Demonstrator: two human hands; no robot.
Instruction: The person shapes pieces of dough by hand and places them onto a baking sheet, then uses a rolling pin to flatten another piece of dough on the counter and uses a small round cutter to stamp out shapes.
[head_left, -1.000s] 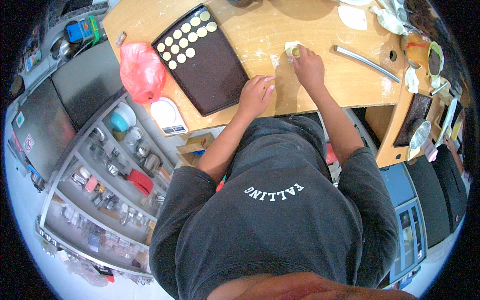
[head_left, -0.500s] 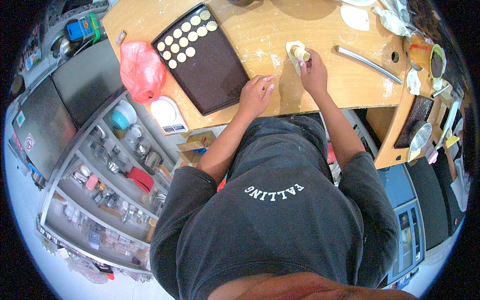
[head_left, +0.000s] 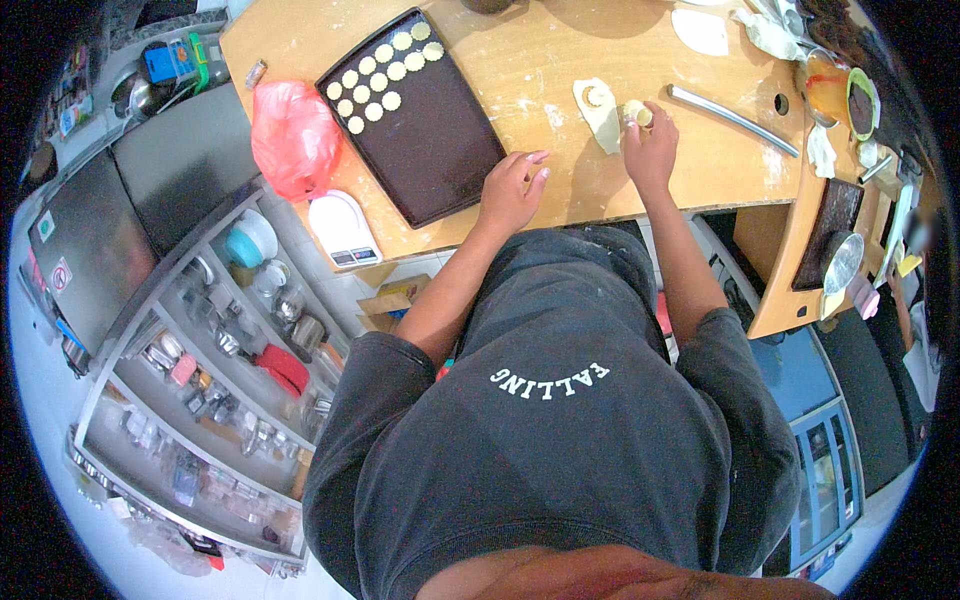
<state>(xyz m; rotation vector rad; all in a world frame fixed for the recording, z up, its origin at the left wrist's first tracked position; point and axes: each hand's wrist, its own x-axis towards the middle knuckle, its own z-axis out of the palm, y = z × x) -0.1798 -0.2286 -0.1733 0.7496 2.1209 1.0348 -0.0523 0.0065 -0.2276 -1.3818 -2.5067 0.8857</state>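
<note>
My right hand (head_left: 652,150) grips a small round cookie cutter (head_left: 636,112), held just right of a strip of rolled dough (head_left: 603,130). Near its far end the strip bears a round cut mark (head_left: 595,96). Whether dough sits inside the cutter I cannot tell. My left hand (head_left: 513,192) is empty, fingers stretched out, beside the right edge of a dark baking tray (head_left: 445,170). Rows of pale, scalloped dough rounds (head_left: 397,70) lie on the tray's far left part.
A pink plastic bag (head_left: 295,140) and a white kitchen scale (head_left: 342,228) stand left of the tray. To the right lie a metal tube (head_left: 735,122) and a white dough scraper (head_left: 700,32). Jars and cloths crowd the table's far right; flour marks dot the wood.
My right hand has lifted the cutter off the dough strip and shifted right, baring the cut mark. My left hand has stayed almost where it was.
</note>
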